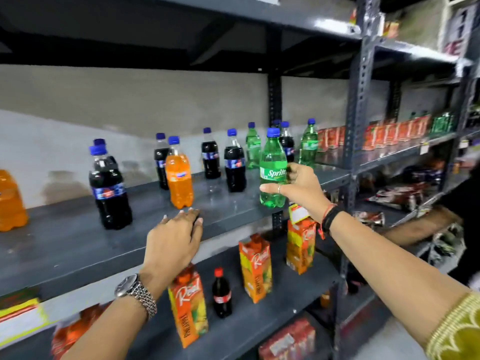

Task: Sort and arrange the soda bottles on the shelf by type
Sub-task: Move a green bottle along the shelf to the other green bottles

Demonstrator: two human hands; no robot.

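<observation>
**Green bottle in hand, heading for its own kind**

My left hand (pixel 172 242) is lying nearest me, palm down on the front edge of the shelf (pixel 65 245), fingers spread and holding nothing; I am using it to steady myself. Beyond it and to the right, my right hand (pixel 298 189) is gripping the Sprite (pixel 272 167) around its lower half, thumb on the near side, fingers wrapped behind the label. The bottle looks to be just off the shelf at its front edge, though I cannot tell for sure whether its base is touching.

I am keeping its long axis upright, blue cap up, base down, label facing me. That is the way it should stay: carried vertical, it can go down flat without rocking.

Two more green bottles (pixel 253 146) are standing past my right hand, towards the back, with cola bottles (pixel 235 165) mixed among them. I judge the best spot is beside those greens, so I should be lifting clear of the cola caps and setting down where there is a gap. The orange bottle (pixel 179 175), just beyond my left fingertips, is still needing its own group.
</observation>
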